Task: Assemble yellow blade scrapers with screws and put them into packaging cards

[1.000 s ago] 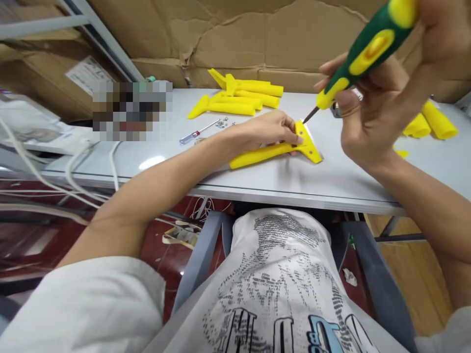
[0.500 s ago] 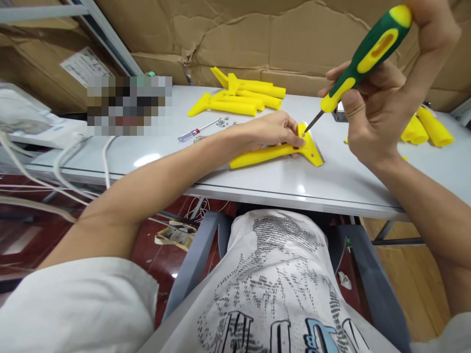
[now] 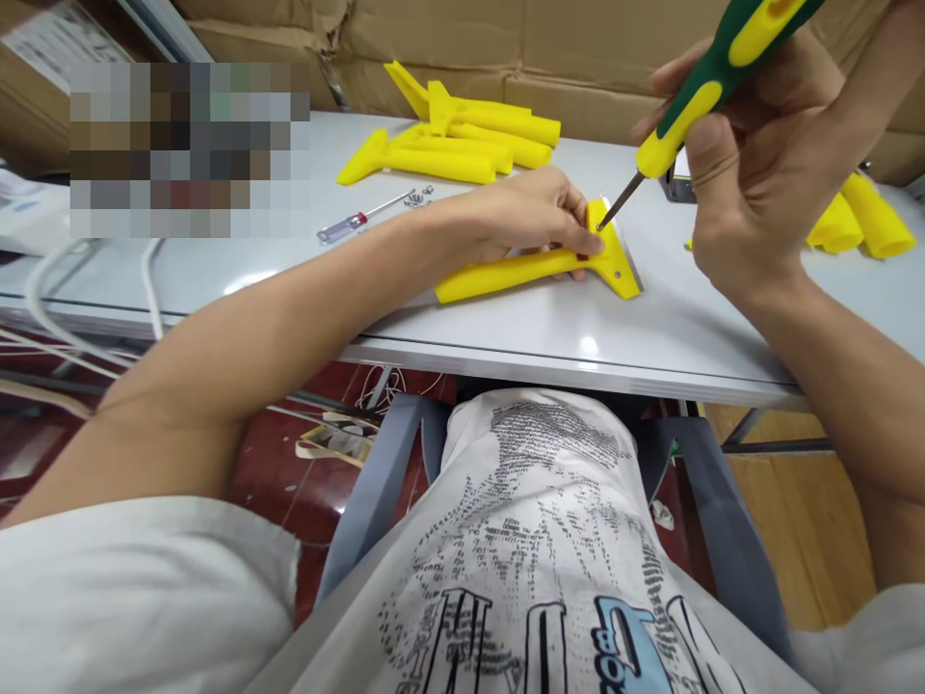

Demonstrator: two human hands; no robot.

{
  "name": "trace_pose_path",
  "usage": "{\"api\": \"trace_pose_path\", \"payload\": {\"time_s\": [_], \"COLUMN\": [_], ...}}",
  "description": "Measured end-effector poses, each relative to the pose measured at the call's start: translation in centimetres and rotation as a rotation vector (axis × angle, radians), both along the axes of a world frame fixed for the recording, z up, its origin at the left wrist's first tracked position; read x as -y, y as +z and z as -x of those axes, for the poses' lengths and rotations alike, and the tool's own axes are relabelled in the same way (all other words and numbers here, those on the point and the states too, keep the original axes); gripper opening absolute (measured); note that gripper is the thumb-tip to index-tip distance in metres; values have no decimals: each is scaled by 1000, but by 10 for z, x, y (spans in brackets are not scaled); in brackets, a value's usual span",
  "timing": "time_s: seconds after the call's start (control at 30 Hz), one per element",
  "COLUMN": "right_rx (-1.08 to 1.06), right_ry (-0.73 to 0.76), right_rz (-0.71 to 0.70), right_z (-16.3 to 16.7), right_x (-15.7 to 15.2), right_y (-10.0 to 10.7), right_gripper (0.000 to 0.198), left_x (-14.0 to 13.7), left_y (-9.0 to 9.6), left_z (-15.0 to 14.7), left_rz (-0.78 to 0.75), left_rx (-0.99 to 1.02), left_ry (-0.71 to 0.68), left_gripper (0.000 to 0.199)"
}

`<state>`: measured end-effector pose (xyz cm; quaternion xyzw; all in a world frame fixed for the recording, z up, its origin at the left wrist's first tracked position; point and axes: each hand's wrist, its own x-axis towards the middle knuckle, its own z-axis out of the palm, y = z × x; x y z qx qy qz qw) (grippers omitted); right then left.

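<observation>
A yellow scraper (image 3: 506, 273) with a metal blade along its wide head lies near the front of the table. My left hand (image 3: 539, 217) is closed around the neck of the scraper, its thumb on top by the head. My right hand (image 3: 758, 173) grips a green and yellow screwdriver (image 3: 679, 125) by the handle, which slants down to the left. The screwdriver's tip meets a small screw (image 3: 599, 227) in the upper part of the scraper head. A second hole shows lower on the head.
Several yellow scraper handles (image 3: 448, 159) lie at the back, and more yellow handles (image 3: 878, 217) at the right. A clear-handled screwdriver (image 3: 343, 228) and loose screws (image 3: 417, 199) lie left of my hand. Cardboard (image 3: 448, 48) stands behind the table; white cables (image 3: 62, 299) hang at the left.
The view has tilted and shifted, so the table sits higher in it. Both hands keep their grips, and the screwdriver tip stays at the screw on the scraper head.
</observation>
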<state>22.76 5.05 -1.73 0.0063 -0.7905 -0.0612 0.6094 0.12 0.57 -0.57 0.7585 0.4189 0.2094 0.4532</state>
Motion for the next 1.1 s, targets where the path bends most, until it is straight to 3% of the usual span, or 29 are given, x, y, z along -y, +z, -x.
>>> {"api": "trace_pose_path", "payload": {"time_s": [0.13, 0.4, 0.6, 0.73, 0.83, 0.93, 1.1], "right_rx": [22, 88, 106, 133, 156, 200, 160], "right_ry": [8, 142, 95, 20, 54, 49, -133], "right_rz": [60, 26, -34, 131, 224, 231, 252], "right_z": [-1, 3, 2, 3, 3, 0, -3], "right_x": [15, 24, 19, 36, 45, 44, 46], "right_y": [1, 6, 4, 9, 14, 15, 17], "right_gripper": [60, 79, 64, 55, 52, 50, 55], "left_x": [-2, 5, 3, 2, 3, 4, 8], "left_y": [-2, 5, 3, 3, 3, 4, 6], "left_z": [0, 1, 0, 1, 1, 0, -2], "left_rz": [21, 69, 52, 67, 70, 74, 74], "left_rx": [9, 5, 15, 13, 10, 19, 21], "left_ry": [7, -9, 11, 17, 21, 19, 35], "left_gripper": [28, 42, 27, 29, 31, 31, 21]}}
